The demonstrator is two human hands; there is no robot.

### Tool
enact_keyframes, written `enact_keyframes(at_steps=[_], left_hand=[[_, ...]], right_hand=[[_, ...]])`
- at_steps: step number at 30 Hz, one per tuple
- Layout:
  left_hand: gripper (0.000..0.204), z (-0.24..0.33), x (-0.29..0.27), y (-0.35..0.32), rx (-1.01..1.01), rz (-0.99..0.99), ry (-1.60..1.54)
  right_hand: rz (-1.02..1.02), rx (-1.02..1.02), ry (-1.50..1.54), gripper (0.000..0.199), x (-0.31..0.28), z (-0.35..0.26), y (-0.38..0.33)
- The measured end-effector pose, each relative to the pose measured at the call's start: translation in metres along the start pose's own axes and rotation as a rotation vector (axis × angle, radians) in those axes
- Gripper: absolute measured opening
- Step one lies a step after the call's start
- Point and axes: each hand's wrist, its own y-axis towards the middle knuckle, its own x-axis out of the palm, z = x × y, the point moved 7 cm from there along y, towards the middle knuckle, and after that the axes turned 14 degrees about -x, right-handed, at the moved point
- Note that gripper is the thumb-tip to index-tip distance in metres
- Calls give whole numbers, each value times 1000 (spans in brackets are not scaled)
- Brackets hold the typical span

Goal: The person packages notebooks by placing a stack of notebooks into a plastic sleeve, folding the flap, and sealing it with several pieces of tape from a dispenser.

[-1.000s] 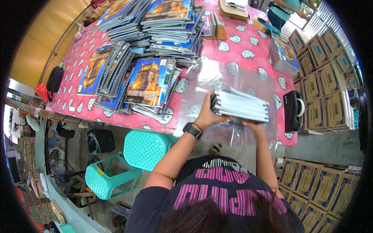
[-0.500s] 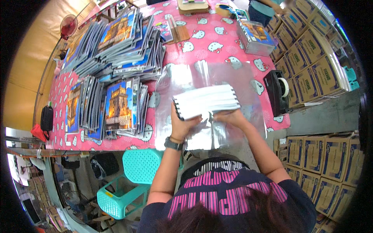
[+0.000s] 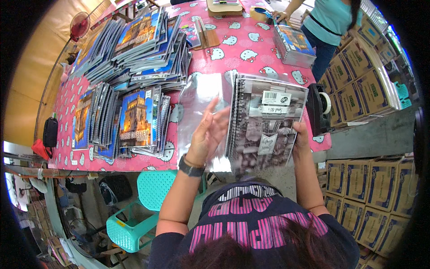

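My right hand (image 3: 302, 134) grips the right edge of a spiral notebook stack (image 3: 268, 125), its thumb on top. The upper cover has a black-and-white photo pattern and a white barcode label; the dark coil runs down its left side. My left hand (image 3: 209, 127) is open with fingers spread, just left of the coil; whether a fingertip touches it I cannot tell. Beneath lies a clear plastic sheet (image 3: 192, 103) on the pink table. The underside of the stack is hidden.
Piles of spiral notebooks (image 3: 134, 121) cover the table's left. Another notebook stack (image 3: 293, 47) stands far right, with a co-worker's hand (image 3: 281, 17) by it. A black tape dispenser (image 3: 320, 110) sits at the right edge. A green stool (image 3: 154, 190) and cartons (image 3: 371, 184) stand below.
The notebooks have turned from edge-on to showing a cover, coil on the left. My left hand has let go and spread. A co-worker has come into view at the far right.
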Motion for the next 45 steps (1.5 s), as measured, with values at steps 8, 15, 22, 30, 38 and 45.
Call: enact_keyframes(at_steps=[8, 15, 22, 30, 38, 45], left_hand=[[94, -7, -1, 33, 209, -159, 681], [108, -92, -73, 62, 37, -115, 971], [94, -86, -121, 45, 23, 51, 1867], [124, -61, -117, 34, -11, 51, 1568], [87, -54, -23, 33, 199, 19, 708], [79, -80, -65, 38, 259, 62, 779]], right_hand=[[-120, -40, -458, 87, -15, 6, 18], [-192, 54, -752, 81, -34, 65, 9], [-273, 21, -907, 68, -93, 69, 4], [-293, -190, -604, 73, -62, 57, 11], [-219, -207, -511, 79, -9, 36, 8], [-357, -3, -747, 68, 3, 59, 10]])
